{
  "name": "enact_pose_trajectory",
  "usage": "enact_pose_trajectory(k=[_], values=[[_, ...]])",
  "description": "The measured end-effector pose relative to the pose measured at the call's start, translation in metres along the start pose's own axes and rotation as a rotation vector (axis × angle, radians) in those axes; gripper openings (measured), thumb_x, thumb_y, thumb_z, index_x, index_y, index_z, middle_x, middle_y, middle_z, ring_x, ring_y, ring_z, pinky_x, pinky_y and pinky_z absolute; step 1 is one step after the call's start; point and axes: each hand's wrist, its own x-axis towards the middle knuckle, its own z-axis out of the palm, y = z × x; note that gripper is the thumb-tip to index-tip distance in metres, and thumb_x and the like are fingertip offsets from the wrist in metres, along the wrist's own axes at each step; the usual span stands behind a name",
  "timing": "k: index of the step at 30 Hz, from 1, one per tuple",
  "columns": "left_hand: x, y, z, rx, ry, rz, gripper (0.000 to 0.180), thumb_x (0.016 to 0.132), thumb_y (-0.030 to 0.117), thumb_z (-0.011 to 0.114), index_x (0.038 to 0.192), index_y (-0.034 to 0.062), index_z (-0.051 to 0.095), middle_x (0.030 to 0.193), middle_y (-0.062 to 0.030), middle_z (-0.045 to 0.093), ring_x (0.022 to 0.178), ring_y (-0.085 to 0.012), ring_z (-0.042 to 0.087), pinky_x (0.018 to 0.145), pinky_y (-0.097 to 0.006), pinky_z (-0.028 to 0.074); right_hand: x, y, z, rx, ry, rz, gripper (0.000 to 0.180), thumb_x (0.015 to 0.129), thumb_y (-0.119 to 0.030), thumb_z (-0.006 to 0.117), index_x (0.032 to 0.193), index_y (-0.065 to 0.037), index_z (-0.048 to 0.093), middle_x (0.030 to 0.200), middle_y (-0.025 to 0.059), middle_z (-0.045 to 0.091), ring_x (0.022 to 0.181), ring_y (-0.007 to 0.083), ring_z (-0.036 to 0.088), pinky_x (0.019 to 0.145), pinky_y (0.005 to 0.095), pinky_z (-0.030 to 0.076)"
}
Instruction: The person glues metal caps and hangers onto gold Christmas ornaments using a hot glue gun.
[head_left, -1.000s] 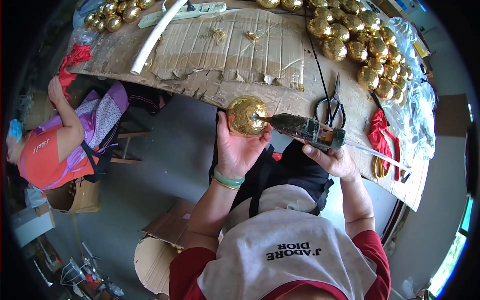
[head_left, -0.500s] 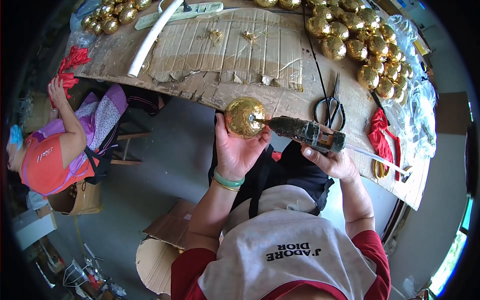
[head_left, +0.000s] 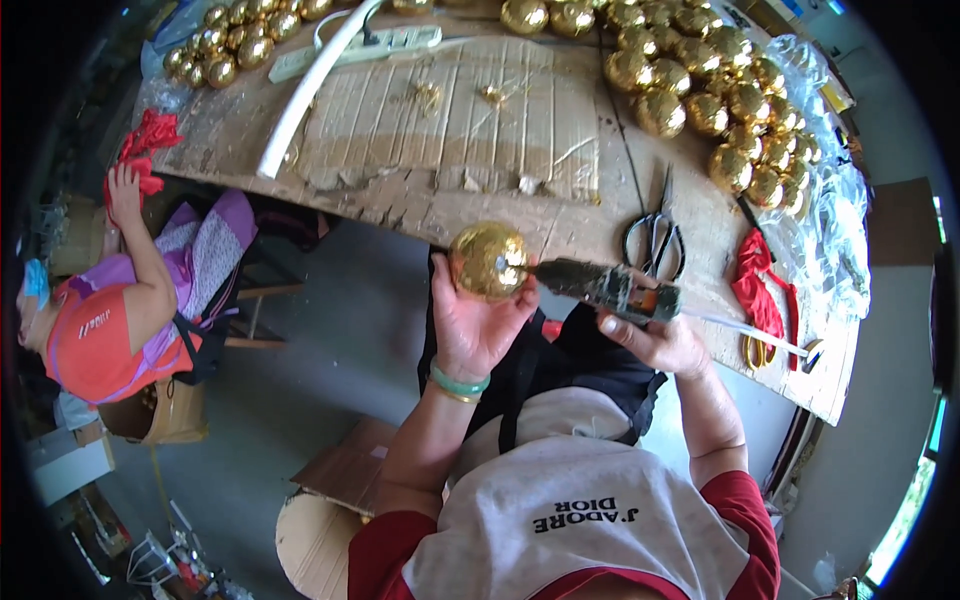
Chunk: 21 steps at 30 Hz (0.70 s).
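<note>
A shiny gold foil ball (head_left: 486, 258) rests in my left hand (head_left: 468, 335), fingers curled around it from below at the table's near edge. A small pale spot, which looks like glue, marks the ball's side. My right hand (head_left: 660, 338) grips a dark, worn glue gun (head_left: 600, 288), its nozzle pointing left at the ball, close to the spot. Whether the tip touches the ball I cannot tell. From the gun's back end sticks out a whitish glue stick (head_left: 735, 322). Black-handled scissors (head_left: 655, 240) lie on the table just beyond the gun.
A flattened cardboard sheet (head_left: 455, 120) covers the table's middle. Gold balls (head_left: 735, 110) crowd the far right beside clear plastic (head_left: 840, 220). Red ribbon (head_left: 758, 285) lies at the right. A white tube (head_left: 310, 95) crosses a power strip (head_left: 400, 42). At left, another person (head_left: 110, 310) handles red cloth.
The glue gun's nozzle has drawn slightly right from the pale spot on the ball. The whole view has shifted a little. At left, the other person's hand has moved slightly.
</note>
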Motion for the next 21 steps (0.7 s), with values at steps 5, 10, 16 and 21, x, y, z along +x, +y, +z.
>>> enact_pose_trajectory(k=[5, 10, 16, 21], values=[[-0.006, 0.010, -0.008, 0.044, 0.045, 0.051, 0.080, 0.081, 0.067, 0.059, 0.129, 0.0039, 0.049, 0.115, -0.0204, 0.056, 0.097, -0.0296, 0.055, 0.081, -0.038, 0.047, 0.004, 0.008, 0.005, 0.191, -0.052, 0.072, 0.033, 0.091, -0.014, 0.065, 0.119, 0.001, 0.056, 0.105, 0.0087, 0.065, 0.100, 0.0158, 0.060, 0.086, 0.0314, 0.049], [-0.003, 0.016, -0.006, 0.110, -0.028, 0.028, 0.080, 0.082, 0.066, 0.059, 0.128, 0.0019, 0.049, 0.114, -0.0200, 0.055, 0.098, -0.0296, 0.053, 0.083, -0.038, 0.048, 0.025, 0.037, -0.006, 0.428, 0.133, 0.081, 0.035, 0.094, -0.020, 0.061, 0.120, 0.002, 0.054, 0.108, 0.0124, 0.065, 0.086, 0.0152, 0.062, 0.077, 0.0297, 0.051], [-0.007, 0.013, -0.014, 0.093, -0.048, -0.010, 0.078, 0.085, 0.066, 0.054, 0.129, 0.0014, 0.049, 0.117, -0.0213, 0.054, 0.099, -0.0300, 0.054, 0.083, -0.038, 0.049, 0.081, 0.044, -0.019, 0.830, 0.278, 0.257, 0.038, 0.101, -0.032, 0.046, 0.115, 0.002, 0.056, 0.108, 0.0165, 0.065, 0.082, 0.0175, 0.064, 0.073, 0.0300, 0.053], [-0.015, 0.022, -0.023, 0.068, 0.008, 0.017, 0.080, 0.084, 0.066, 0.056, 0.127, -0.0013, 0.048, 0.117, -0.0221, 0.052, 0.099, -0.0297, 0.053, 0.084, -0.038, 0.048, 0.074, 0.062, -0.020, 0.860, 0.206, 0.361, 0.039, 0.102, -0.030, 0.045, 0.119, 0.003, 0.055, 0.108, 0.0141, 0.065, 0.087, 0.0178, 0.064, 0.075, 0.0293, 0.053]])
